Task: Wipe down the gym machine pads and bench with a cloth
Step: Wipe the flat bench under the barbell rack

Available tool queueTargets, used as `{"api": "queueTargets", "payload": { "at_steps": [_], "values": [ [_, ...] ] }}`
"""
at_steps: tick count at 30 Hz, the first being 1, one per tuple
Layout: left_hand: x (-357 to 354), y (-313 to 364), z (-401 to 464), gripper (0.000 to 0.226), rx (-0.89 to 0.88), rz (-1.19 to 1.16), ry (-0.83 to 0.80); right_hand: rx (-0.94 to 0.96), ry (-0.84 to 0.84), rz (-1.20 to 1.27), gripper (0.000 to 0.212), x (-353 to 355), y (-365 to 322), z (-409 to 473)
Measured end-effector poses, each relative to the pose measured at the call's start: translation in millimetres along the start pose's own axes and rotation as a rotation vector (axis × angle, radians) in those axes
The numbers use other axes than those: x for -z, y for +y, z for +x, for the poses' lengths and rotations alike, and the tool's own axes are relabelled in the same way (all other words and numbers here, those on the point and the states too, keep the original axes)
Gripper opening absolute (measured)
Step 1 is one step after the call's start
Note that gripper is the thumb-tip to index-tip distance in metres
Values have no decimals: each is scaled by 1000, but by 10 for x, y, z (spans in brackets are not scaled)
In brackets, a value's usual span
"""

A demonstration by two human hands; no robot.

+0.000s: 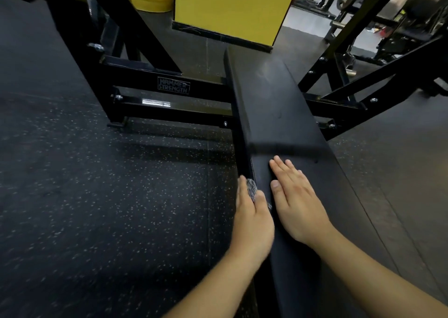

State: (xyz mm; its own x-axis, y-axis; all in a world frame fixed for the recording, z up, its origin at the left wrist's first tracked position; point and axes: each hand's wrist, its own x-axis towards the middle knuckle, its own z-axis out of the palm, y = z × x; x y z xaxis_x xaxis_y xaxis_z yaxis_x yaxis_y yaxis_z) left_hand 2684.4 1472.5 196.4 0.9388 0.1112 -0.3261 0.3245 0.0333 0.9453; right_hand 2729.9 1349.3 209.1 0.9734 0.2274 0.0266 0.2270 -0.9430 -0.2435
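A long black padded bench [271,104] runs from the bottom middle up toward a yellow pillar. My left hand [252,218] is at the bench's left side edge and holds a small grey speckled cloth [252,189] against that edge; most of the cloth is hidden under the hand. My right hand [295,196] rests flat on the bench top with straight fingers, just right of the left hand.
The black machine frame [169,92], labelled Hammer Strength, crosses under the bench on both sides. A yellow pillar [230,7] stands beyond the bench's far end. Speckled rubber floor [97,196] lies to the left, more gym equipment [400,26] at the upper right.
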Motion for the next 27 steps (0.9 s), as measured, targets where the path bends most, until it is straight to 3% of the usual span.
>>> {"api": "queueTargets", "payload": {
  "at_steps": [6, 16, 27],
  "values": [
    [-8, -65, -335, 54, 35, -42, 30, 16, 21, 27, 58, -15, 10, -6],
    [-40, 303, 740, 56, -34, 50, 107, 28, 36, 54, 53, -22, 25, 17],
    [2, -124, -561, 55, -39, 113, 10, 63, 18, 54, 54, -6, 39, -46]
  ]
}}
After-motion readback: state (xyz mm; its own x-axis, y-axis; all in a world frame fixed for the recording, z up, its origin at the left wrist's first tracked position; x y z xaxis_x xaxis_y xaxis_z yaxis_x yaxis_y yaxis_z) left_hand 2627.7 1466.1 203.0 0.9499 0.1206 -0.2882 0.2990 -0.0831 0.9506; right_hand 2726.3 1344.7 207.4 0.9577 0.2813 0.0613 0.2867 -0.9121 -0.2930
